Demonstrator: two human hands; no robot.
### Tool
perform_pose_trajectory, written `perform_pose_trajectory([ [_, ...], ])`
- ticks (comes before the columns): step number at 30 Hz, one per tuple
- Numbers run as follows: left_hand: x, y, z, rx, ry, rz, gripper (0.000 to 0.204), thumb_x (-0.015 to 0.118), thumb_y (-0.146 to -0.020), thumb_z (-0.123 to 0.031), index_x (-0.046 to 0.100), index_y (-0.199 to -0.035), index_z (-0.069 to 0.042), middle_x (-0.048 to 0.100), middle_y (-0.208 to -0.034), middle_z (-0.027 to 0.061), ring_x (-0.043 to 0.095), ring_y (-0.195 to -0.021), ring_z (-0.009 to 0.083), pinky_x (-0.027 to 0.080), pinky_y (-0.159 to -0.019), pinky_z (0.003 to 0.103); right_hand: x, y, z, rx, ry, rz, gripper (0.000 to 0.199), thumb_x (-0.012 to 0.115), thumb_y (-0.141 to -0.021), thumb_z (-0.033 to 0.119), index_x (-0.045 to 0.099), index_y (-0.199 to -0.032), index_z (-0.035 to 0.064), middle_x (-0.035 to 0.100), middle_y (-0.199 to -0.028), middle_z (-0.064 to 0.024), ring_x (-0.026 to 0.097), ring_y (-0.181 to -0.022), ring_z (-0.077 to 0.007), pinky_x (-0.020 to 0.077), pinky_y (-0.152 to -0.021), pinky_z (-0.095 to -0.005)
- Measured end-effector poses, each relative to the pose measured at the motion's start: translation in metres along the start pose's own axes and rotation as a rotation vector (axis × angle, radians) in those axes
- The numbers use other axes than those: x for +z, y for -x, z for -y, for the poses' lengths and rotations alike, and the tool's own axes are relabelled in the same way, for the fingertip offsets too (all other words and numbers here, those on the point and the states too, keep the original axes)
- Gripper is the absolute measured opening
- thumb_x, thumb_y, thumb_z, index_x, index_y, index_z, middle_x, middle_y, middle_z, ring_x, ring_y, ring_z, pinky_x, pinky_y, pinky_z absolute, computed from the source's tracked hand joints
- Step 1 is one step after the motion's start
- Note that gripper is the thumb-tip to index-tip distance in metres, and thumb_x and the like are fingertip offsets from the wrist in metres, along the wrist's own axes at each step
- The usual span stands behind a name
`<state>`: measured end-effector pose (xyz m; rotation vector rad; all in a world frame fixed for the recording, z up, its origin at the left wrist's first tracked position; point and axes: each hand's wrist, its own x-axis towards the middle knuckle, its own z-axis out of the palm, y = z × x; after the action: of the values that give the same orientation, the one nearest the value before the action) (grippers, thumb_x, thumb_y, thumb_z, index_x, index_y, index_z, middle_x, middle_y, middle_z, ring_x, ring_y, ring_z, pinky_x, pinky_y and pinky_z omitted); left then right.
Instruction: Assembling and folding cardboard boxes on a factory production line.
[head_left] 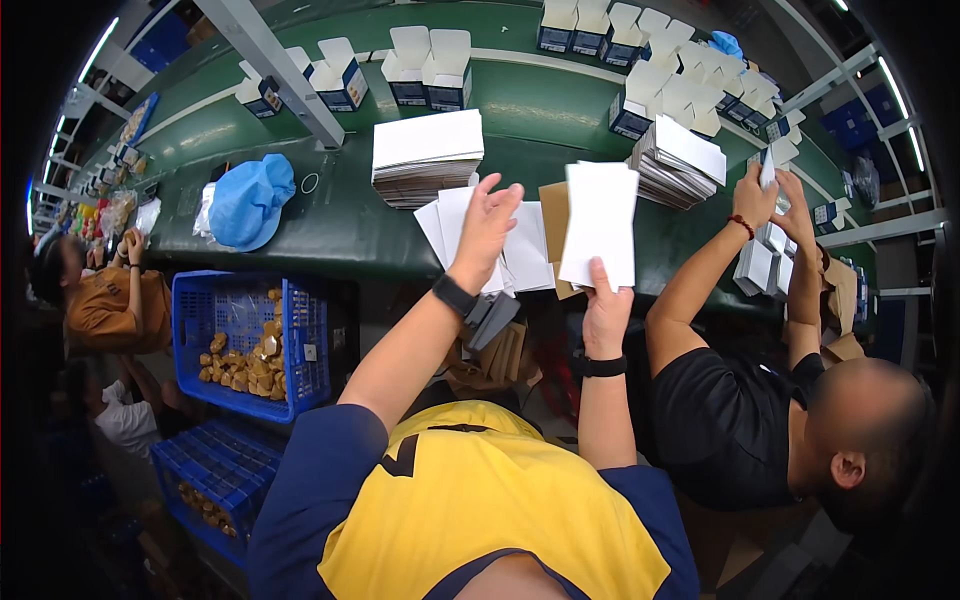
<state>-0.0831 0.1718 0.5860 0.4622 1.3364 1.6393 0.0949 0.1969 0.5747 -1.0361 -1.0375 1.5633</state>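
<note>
My right hand grips a few white rectangular cards by their near end, thumb on top, holding them upright over the bench's front edge. My left hand is raised to the left of them, fingers apart and holding nothing. Behind and below it, loose white cards are fanned at the bench edge. A brown cardboard piece shows partly behind the held cards. Tall stacks of white cards stand farther back: a left stack and a right stack.
Open white-and-blue boxes line the green bench. A blue cap lies at left. Blue crates with brown pieces stand below. A co-worker at right handles white cards; other people sit far left.
</note>
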Motion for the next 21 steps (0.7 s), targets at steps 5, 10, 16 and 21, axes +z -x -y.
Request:
perform_pose_trajectory([
  [5, -0.042, 0.032, -0.002, -0.099, 0.168, -0.085, 0.049, 0.055, -0.088, -0.031, 0.04, -0.122, 0.001, 0.058, -0.102, 0.0124, 0.056, -0.095, 0.0171, 0.045, -0.082, 0.028, 0.057, 0.034, -0.017, 0.368, -0.128, 0.187, 0.034, 0.063, -0.083, 0.02, 0.051, -0.112, 0.0047, 0.061, -0.091, -0.0025, 0.059, -0.073, -0.0106, 0.0482, -0.051, -0.0199],
  [10, -0.074, 0.029, 0.02, 0.03, -0.04, -0.183, 0.042, 0.058, -0.082, -0.002, 0.044, -0.121, 0.004, 0.06, -0.105, 0.0102, 0.059, -0.089, 0.0139, 0.048, -0.077, 0.025, 0.064, 0.04, -0.033, 0.668, 0.074, 0.461, 0.031, 0.061, -0.085, 0.028, 0.057, -0.099, 0.0, 0.062, -0.077, -0.0073, 0.058, -0.058, -0.0111, 0.0468, -0.048, -0.02],
  [16, -0.091, 0.018, 0.048, 0.025, -0.975, -0.337, 0.068, 0.07, -0.069, -0.024, 0.042, -0.126, -0.001, 0.053, -0.09, 0.009, 0.055, -0.082, 0.0251, 0.045, -0.074, 0.033, -0.023, -0.049, -0.06, -0.05, 0.923, -0.092, 0.031, 0.062, -0.077, 0.021, 0.062, -0.099, -0.0003, 0.065, -0.086, -0.0143, 0.063, -0.075, -0.0267, 0.0493, -0.069, -0.0337],
  [21, -0.093, 0.02, 0.064, 0.074, -0.944, -0.354, 0.07, 0.069, -0.07, -0.029, 0.041, -0.128, -0.002, 0.044, -0.105, 0.0129, 0.05, -0.093, 0.0276, 0.043, -0.08, 0.034, -0.021, -0.082, -0.124, -0.478, 1.622, -0.01, 0.062, 0.062, -0.077, 0.036, 0.042, -0.124, 0.0017, 0.042, -0.126, -0.0204, 0.042, -0.116, -0.0329, 0.0346, -0.095, -0.0461],
])
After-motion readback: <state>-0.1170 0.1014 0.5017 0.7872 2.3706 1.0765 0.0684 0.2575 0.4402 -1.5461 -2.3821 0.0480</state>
